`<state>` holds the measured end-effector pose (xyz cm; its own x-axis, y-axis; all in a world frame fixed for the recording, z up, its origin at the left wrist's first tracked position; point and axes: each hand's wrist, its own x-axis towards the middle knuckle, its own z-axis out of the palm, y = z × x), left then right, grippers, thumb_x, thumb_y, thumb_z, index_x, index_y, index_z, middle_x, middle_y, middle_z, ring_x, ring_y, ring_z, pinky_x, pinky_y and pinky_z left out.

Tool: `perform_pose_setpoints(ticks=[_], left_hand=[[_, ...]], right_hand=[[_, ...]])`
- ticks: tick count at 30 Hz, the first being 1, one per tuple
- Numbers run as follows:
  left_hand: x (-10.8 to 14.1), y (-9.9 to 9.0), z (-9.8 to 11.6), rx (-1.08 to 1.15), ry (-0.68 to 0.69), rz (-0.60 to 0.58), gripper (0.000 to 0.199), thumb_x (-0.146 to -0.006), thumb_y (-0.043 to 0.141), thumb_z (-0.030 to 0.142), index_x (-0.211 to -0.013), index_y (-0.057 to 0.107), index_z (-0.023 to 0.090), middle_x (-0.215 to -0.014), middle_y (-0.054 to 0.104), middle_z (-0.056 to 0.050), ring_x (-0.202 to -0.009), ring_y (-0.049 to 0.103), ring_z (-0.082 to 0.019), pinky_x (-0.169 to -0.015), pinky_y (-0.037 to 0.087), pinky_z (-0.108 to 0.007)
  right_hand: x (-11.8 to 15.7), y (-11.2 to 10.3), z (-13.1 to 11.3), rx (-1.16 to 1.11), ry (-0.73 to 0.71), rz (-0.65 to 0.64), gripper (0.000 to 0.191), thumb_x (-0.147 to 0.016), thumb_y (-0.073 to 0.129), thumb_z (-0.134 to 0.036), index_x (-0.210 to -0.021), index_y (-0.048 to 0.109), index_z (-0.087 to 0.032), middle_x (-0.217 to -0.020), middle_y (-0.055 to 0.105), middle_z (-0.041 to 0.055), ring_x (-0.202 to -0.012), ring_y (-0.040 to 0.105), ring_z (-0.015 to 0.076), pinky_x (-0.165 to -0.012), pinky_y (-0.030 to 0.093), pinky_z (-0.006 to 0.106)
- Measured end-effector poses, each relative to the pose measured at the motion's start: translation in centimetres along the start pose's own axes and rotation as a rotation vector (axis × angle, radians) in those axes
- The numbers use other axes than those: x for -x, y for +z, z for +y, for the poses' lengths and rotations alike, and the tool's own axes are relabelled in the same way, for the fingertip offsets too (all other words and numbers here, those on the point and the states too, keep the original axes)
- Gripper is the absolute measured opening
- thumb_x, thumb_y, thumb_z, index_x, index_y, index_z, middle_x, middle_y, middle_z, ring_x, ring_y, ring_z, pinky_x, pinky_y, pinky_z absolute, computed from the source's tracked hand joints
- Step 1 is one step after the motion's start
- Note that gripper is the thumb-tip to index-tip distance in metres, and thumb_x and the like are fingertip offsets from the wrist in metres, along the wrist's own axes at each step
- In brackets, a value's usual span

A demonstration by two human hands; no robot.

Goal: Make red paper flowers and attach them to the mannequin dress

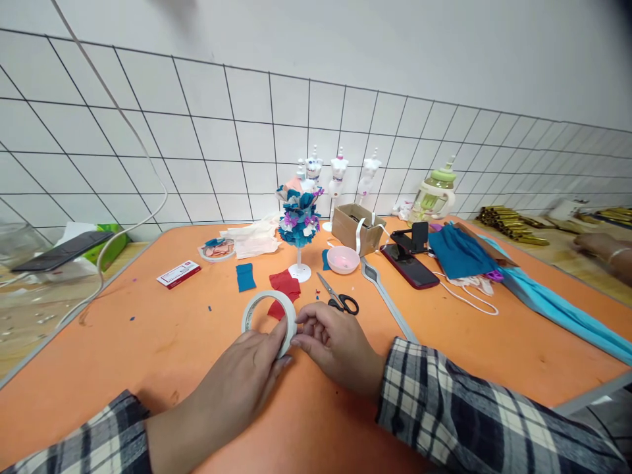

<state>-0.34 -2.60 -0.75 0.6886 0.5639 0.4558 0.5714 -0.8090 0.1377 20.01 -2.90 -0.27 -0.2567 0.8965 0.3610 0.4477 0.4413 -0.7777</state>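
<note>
Along the orange tabletop (148, 342) we see, from the left, a red-and-white packet (178, 274) and a blue square (245, 277), then our left hand (249, 365) clamped on the tape roll (290, 330), in front of the red pieces (285, 282). Our right hand (340, 341), fingers curled, meets the roll's right edge; whether it grips the tape, we cannot tell. Just beyond it lie scissors (336, 297), then, farther right, a phone (409, 266).

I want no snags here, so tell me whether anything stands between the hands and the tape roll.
Nothing visible does: the left hand holds the tape roll, and the right hand is at its right edge. The scissors lie beyond, not between.
</note>
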Motion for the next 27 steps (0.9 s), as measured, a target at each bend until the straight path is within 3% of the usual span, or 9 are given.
perform_pose_setpoints(ticks=[13, 19, 23, 27], left_hand=[[0.38, 0.49, -0.38, 0.034, -0.019, -0.045, 0.049, -0.102, 0.034, 0.026, -0.149, 0.024, 0.020, -0.091, 0.074, -0.008, -0.073, 0.068, -0.023, -0.064, 0.055, -0.032], [0.20, 0.16, -0.15, 0.028, -0.029, -0.027, 0.045, -0.101, 0.037, 0.028, -0.146, 0.030, 0.020, -0.087, 0.073, -0.006, -0.071, 0.068, -0.022, -0.062, 0.054, -0.031], [-0.05, -0.09, 0.07, 0.033, -0.022, 0.004, 0.045, -0.101, 0.034, 0.023, -0.145, 0.030, 0.021, -0.084, 0.072, -0.005, -0.069, 0.067, -0.021, -0.062, 0.053, -0.030], [-0.06, -0.07, 0.01, 0.036, -0.032, -0.025, 0.044, -0.102, 0.034, 0.027, -0.145, 0.030, 0.020, -0.085, 0.072, -0.006, -0.068, 0.067, -0.022, -0.060, 0.053, -0.031]], right_hand=[[-0.31, -0.04, 0.30, -0.002, 0.012, -0.024, 0.019, -0.083, 0.071, -0.022, -0.098, 0.059, -0.020, -0.077, 0.064, -0.0037, -0.063, 0.056, 0.0104, -0.063, 0.041, 0.023], [-0.09, -0.09, 0.08, 0.061, -0.068, -0.032, 0.009, -0.086, 0.068, -0.022, -0.083, 0.060, -0.021, -0.077, 0.065, -0.0023, -0.065, 0.056, 0.0110, -0.064, 0.040, 0.024], [0.06, 0.00, 0.09, 0.027, -0.019, 0.021, 0.023, -0.085, 0.070, -0.026, -0.105, 0.059, -0.022, -0.081, 0.066, -0.0028, -0.060, 0.056, 0.0103, -0.062, 0.042, 0.024], [-0.02, 0.11, 0.20, 0.031, -0.010, 0.009, 0.019, -0.086, 0.068, -0.025, -0.103, 0.060, -0.022, -0.079, 0.066, -0.0023, -0.063, 0.057, 0.0115, -0.062, 0.042, 0.025]])
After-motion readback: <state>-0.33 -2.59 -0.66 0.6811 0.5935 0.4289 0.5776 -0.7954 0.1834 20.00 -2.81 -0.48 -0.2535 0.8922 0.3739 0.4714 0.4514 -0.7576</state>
